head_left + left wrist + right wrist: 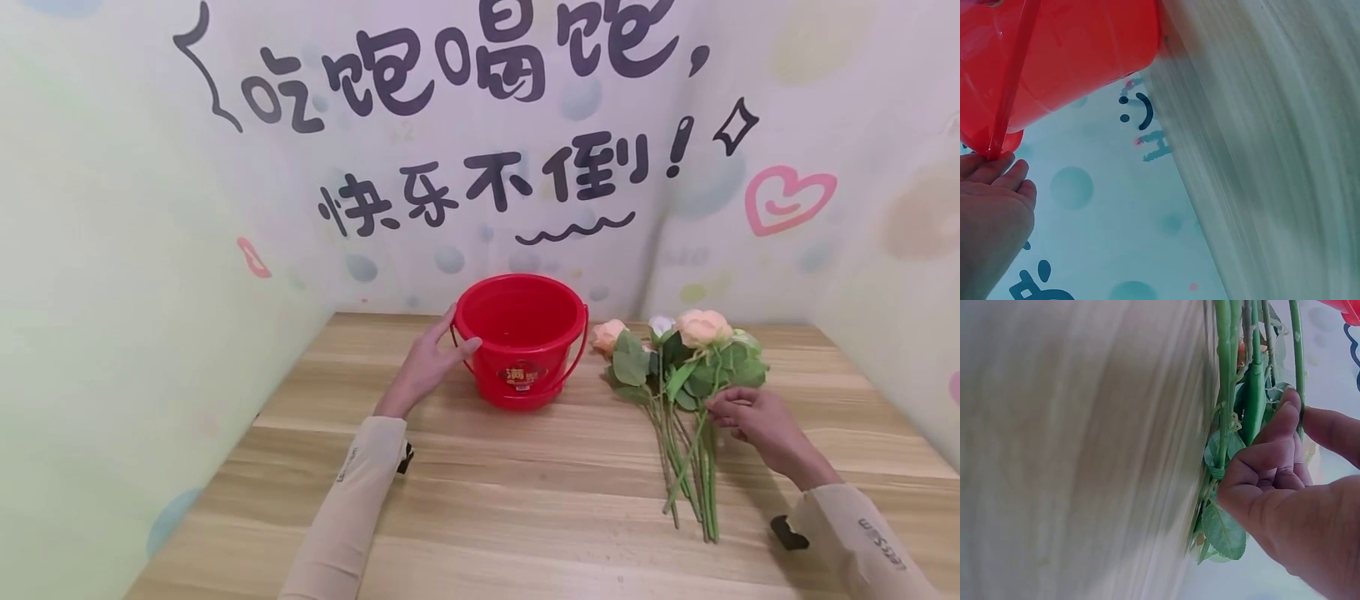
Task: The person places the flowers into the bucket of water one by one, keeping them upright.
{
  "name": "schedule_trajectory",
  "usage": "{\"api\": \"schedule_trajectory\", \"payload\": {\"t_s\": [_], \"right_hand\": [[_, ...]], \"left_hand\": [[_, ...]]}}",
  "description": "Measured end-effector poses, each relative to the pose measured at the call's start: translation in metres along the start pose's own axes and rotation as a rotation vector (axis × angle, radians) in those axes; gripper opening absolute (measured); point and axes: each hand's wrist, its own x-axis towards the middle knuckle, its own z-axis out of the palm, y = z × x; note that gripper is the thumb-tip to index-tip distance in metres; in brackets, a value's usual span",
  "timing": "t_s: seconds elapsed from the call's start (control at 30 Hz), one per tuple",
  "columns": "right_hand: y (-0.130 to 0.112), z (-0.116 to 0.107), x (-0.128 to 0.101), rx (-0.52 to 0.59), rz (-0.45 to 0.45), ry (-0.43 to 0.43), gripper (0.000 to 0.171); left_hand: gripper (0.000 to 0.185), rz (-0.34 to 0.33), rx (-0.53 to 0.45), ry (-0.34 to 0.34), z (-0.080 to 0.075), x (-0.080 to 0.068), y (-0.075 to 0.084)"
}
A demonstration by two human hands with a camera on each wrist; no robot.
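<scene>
A red plastic bucket [521,392] with a label on its front stands upright near the back of the table. My left hand [431,367] rests on the left side of its rim, thumb on the front and fingers on the outer side. Seen from the left wrist, the fingertips touch the bucket where its red handle [1013,81] joins. On the right lies a bunch of flowers [705,329] with green leaves and long stems. My right hand [761,421] pinches one green flower stem [1298,356] between thumb and index finger, over the bunch.
The wood-grain table [480,508] runs back to a wall hanging [420,267] with black lettering and coloured dots, close behind the bucket and flower heads. Loose stem ends [708,525] point toward the table's front edge.
</scene>
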Motion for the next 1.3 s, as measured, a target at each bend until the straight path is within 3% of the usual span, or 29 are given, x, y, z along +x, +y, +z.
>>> {"api": "schedule_trajectory", "payload": {"t_s": [0.5, 0.87, 1.3], "right_hand": [[-0.008, -0.011, -0.007, -0.001, -0.025, 0.035, 0.024], [-0.012, -0.011, -0.013, 0.060, -0.044, 0.095, 0.018], [-0.028, 0.004, -0.003, 0.164, -0.130, 0.114, 0.015]], "left_hand": [[0.088, 0.018, 0.006, -0.014, 0.006, 0.003, 0.006], [0.086, 0.005, -0.006, -0.027, 0.011, 0.002, 0.007], [0.094, -0.007, 0.039, -0.023, -0.001, -0.006, 0.006]]}}
